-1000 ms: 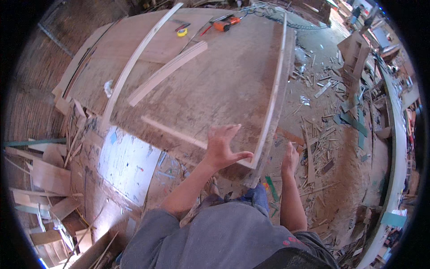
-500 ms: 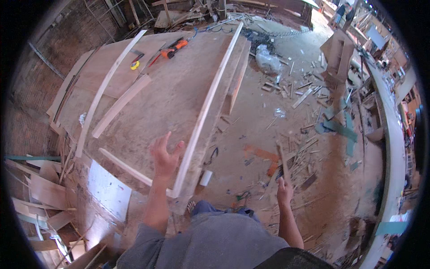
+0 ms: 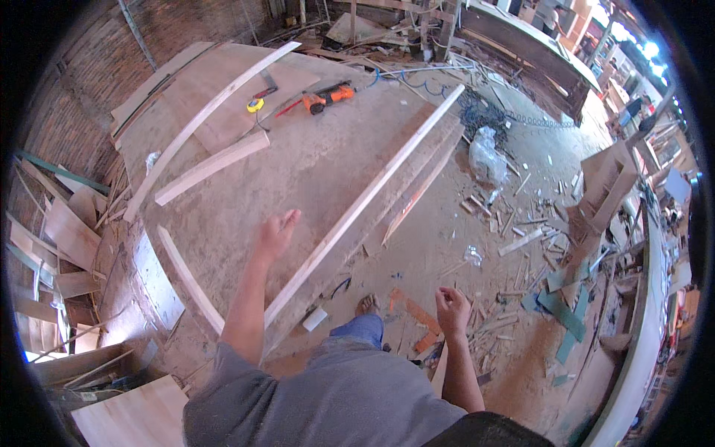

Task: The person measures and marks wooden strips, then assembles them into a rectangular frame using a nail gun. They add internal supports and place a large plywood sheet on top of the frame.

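My left hand (image 3: 275, 235) is held over the large flat board surface, its fingers stretched out and nothing in it. Just to its right lies a long, pale wooden batten (image 3: 365, 197) along the board's edge. My right hand (image 3: 453, 311) is closed, off to the right above the littered floor. A wooden stick (image 3: 439, 369) shows below it beside my forearm; the grip itself is mostly hidden by the fingers. Farther off on the board are an orange-and-black power tool (image 3: 320, 100), a yellow tape measure (image 3: 255, 106) and a square (image 3: 267, 85).
More battens lie on the board: a long one (image 3: 208, 112), a shorter plank (image 3: 212, 167) and another strip (image 3: 190, 281). Wood scraps (image 3: 521, 242) and a clear plastic bag (image 3: 488, 158) litter the floor to the right. A coiled hose (image 3: 532, 119) and a person (image 3: 633, 110) are far off.
My view has shifted, so the board sits farther right. My left hand's fingers have drawn closer together. The stick in my right hand pointed up before; now it shows below the hand.
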The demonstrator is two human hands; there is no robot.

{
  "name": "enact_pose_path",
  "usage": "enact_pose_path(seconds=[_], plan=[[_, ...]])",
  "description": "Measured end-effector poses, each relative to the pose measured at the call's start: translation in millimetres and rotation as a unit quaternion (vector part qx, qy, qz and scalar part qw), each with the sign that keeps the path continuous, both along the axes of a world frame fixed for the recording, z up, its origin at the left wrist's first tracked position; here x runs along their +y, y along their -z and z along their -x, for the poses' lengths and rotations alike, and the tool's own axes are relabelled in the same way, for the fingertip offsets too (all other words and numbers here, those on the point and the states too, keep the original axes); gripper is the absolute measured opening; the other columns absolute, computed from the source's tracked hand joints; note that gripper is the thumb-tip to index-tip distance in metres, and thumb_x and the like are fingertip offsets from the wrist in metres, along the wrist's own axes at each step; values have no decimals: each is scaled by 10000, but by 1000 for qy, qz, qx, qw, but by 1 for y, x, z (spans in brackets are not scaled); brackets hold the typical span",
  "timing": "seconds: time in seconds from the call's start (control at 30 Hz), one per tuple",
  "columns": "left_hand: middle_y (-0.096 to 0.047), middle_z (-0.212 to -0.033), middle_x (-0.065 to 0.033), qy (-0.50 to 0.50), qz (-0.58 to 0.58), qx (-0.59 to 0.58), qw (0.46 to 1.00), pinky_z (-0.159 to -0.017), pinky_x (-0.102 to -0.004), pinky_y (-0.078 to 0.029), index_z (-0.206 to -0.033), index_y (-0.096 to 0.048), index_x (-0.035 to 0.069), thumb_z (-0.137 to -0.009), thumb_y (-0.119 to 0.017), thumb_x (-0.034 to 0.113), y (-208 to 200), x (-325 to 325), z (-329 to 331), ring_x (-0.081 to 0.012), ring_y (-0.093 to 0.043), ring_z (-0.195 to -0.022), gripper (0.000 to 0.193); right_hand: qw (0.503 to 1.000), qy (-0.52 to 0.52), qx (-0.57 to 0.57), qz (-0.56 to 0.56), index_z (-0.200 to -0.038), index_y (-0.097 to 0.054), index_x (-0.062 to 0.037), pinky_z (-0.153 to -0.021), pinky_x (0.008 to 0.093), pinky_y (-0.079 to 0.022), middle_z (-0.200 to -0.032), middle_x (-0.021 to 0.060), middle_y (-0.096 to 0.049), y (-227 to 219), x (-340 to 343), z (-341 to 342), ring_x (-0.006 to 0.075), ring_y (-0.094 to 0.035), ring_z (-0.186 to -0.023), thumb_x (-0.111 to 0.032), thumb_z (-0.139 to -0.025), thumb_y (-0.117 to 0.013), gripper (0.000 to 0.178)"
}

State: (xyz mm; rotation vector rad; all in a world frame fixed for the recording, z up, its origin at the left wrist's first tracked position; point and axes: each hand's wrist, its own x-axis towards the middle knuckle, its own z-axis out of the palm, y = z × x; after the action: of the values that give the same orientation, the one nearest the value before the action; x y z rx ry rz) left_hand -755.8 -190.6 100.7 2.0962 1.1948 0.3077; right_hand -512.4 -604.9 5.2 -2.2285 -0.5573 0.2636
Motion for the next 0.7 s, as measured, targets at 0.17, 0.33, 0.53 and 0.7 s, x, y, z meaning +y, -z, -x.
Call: enact_pose_path(seconds=[0.17, 0.33, 0.53, 0.7], plan=[[-483, -1571, -220, 0, 66, 197, 978, -1223, -514, -339, -1564, -447, 37, -961, -546, 715, 37, 51, -83, -351, -436, -1486, 912, 995, 35, 68, -60, -1018, -762, 17, -764, 331, -544, -885, 132, -750, -3, -12, -85, 185, -706, -813, -150, -936, -736, 188], [-282, -1703, -166, 34, 49, 322, 945, -1265, -653, -156, -1618, -332, 26, -915, -606, 723, 20, 67, -161, -332, -227, -1590, 1027, 997, 39, 64, -1, -1032, -760, 21, -716, 290, -521, -810, 73, -725, 1, 2, -156, 115, -644, -756, -151, -936, -747, 197], [-239, -1716, -153, -56, 46, 357, 931, -1251, -691, -161, -1614, -310, 2, -863, -720, 664, 26, 66, -210, -335, -155, -1606, 1082, 978, -190, -78, -28, -1006, -747, -7, -695, 335, -535, -788, 108, -710, -23, 199, -297, 204, -673, -702, -123, -938, -722, 138], [-138, -1741, -171, -157, 115, 331, 923, -1290, -517, -236, -1629, -236, -23, -781, -872, 524, 60, 68, -222, -358, -100, -1614, 1194, 872, -451, -183, -48, -936, -696, -44, -739, 485, -544, -889, 161, -703, -74, 467, -381, 377, -692, -851, -129, -904, -709, 92]])
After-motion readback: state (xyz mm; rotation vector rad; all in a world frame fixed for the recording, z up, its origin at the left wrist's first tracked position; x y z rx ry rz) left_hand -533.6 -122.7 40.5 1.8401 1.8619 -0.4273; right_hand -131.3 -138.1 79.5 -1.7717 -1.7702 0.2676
